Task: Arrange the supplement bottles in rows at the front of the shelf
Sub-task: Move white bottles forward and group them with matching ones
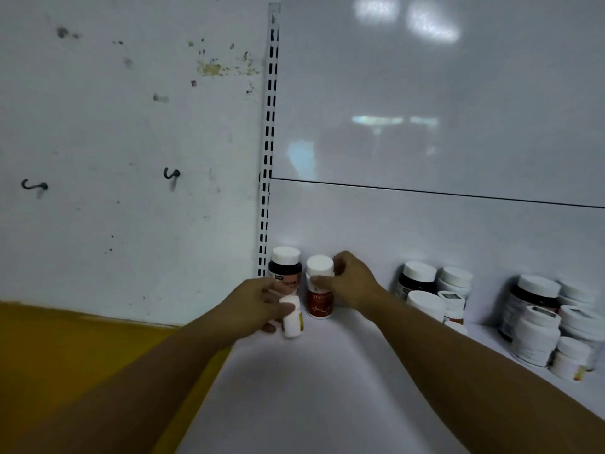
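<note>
White shelf point(327, 388): left hand point(258, 306) grips a small white bottle point(291, 319), right hand point(347, 283) clasps the red-labelled bottle point(320, 294) at 12 o'clock; draw both forward upright.

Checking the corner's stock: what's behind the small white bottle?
A dark bottle with a white cap stands behind the small white bottle; the left hand covers its lower label.

A stained white wall point(114, 142) fills the left of the frame, a yellow floor point(65, 348) below it. A slotted rail point(270, 126) runs down the centre; glossy white panels point(442, 93) reflect lights upper right.
</note>
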Tool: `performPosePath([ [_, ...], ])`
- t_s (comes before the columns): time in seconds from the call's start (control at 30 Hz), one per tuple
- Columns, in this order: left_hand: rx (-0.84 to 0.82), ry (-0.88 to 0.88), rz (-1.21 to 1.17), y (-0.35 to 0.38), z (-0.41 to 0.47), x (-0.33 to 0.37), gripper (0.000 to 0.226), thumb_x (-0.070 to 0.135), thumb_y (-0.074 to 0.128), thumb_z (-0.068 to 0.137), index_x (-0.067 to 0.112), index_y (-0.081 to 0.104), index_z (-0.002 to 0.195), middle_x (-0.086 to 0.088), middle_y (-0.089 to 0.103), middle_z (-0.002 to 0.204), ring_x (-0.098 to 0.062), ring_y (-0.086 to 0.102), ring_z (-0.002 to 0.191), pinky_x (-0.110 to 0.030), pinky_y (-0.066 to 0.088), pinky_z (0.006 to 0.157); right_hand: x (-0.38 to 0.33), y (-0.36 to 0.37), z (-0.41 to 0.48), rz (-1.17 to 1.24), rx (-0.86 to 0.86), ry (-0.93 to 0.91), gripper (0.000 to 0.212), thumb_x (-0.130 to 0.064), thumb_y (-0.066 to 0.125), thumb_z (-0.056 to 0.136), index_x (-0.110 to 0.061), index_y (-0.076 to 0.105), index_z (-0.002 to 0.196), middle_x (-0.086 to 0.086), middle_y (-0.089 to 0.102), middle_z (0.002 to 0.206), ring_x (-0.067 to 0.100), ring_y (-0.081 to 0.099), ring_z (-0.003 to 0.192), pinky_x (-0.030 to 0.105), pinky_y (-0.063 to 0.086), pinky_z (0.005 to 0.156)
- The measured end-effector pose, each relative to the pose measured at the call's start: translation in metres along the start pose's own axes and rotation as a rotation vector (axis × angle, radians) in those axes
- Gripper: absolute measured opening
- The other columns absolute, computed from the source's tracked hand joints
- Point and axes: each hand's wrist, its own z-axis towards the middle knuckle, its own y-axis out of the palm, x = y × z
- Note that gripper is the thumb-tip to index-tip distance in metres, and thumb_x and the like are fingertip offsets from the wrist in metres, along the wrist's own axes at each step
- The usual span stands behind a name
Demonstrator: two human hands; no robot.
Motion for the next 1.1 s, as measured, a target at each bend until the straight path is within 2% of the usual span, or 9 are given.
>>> performPosePath([
  [0.07,-0.093,-0.03,-0.089,-0.005,-0.007,0.006,0.033,0.014,0.065,0.085,0.016,0.058,0.117,-0.006,0.068,0.111,-0.019,0.07,0.087,-0.032,0.06,0.071,-0.001,-0.012,-0.012,0.054,-0.043,0.021,0.036,-0.025,0.077,0.071,-0.02,0.05,0.093,0.001,0.058,0.094,0.011,0.057,0.081,0.023,0.048,0.063],
  [0.2,-0.235,-0.049,-0.173,-0.005,-0.016,0.019,0.02,0.016,0.058,0.089,0.025,0.063,0.107,-0.001,0.073,0.101,-0.019,0.071,0.089,-0.038,0.06,0.071,-0.016,-0.057,-0.046,0.271,-0.229,0.078,0.032,-0.017,0.075,0.075,-0.018,0.059,0.102,0.01,0.065,0.102,0.02,0.067,0.086,0.028,0.056,0.063],
  [0.3,-0.33,-0.003,-0.191,0.007,-0.019,0.034,0.022,0.015,0.055,0.091,0.025,0.066,0.107,-0.001,0.075,0.101,-0.02,0.071,0.093,-0.041,0.059,0.071,-0.028,-0.098,-0.079,0.259,-0.36,0.026,0.022,-0.015,0.071,0.078,-0.016,0.064,0.099,0.004,0.073,0.09,0.015,0.071,0.079,0.024,0.055,0.06],
  [0.4,-0.424,0.055,-0.22,0.027,-0.022,0.052,0.024,0.012,0.053,0.092,0.025,0.068,0.105,-0.002,0.074,0.104,-0.022,0.07,0.096,-0.038,0.059,0.07,-0.031,-0.125,-0.109,0.223,-0.36,0.001,0.023,-0.015,0.07,0.078,-0.013,0.064,0.1,0.002,0.073,0.086,0.015,0.071,0.079,0.024,0.055,0.061],
  [0.57,-0.553,0.113,-0.204,0.059,-0.031,0.072,0.028,0.01,0.049,0.093,0.023,0.065,0.111,-0.003,0.072,0.108,-0.022,0.069,0.098,-0.035,0.059,0.07,-0.029,-0.15,-0.143,0.152,-0.341,0.013,0.032,-0.02,0.074,0.073,-0.011,0.061,0.1,0.007,0.071,0.094,0.019,0.07,0.085,0.032,0.058,0.066],
  [0.73,-0.535,0.112,-0.223,0.077,-0.046,0.082,0.026,0.009,0.05,0.092,0.022,0.068,0.105,-0.005,0.074,0.103,-0.023,0.07,0.095,-0.032,0.059,0.066,-0.024,-0.163,-0.165,0.073,-0.35,0.012,0.039,-0.02,0.075,0.072,-0.009,0.056,0.105,0.013,0.067,0.107,0.021,0.07,0.091,0.034,0.059,0.069],
  [0.87,-0.464,0.098,-0.206,0.082,-0.061,0.091,0.026,0.009,0.05,0.092,0.021,0.066,0.109,-0.004,0.074,0.104,-0.022,0.07,0.095,-0.033,0.059,0.068,-0.018,-0.167,-0.183,-0.046,-0.418,-0.021,0.041,-0.026,0.076,0.072,-0.016,0.053,0.105,0.005,0.064,0.109,0.019,0.068,0.091,0.029,0.059,0.069],
  [1.1,-0.382,0.079,-0.211,0.091,-0.083,0.102,0.027,0.009,0.048,0.093,0.019,0.065,0.112,-0.007,0.072,0.11,-0.025,0.069,0.099,-0.035,0.059,0.07,-0.007,-0.16,-0.2,-0.173,-0.417,-0.089,0.04,-0.033,0.078,0.07,-0.025,0.05,0.097,-0.004,0.06,0.105,0.015,0.064,0.089,0.032,0.06,0.07],
])
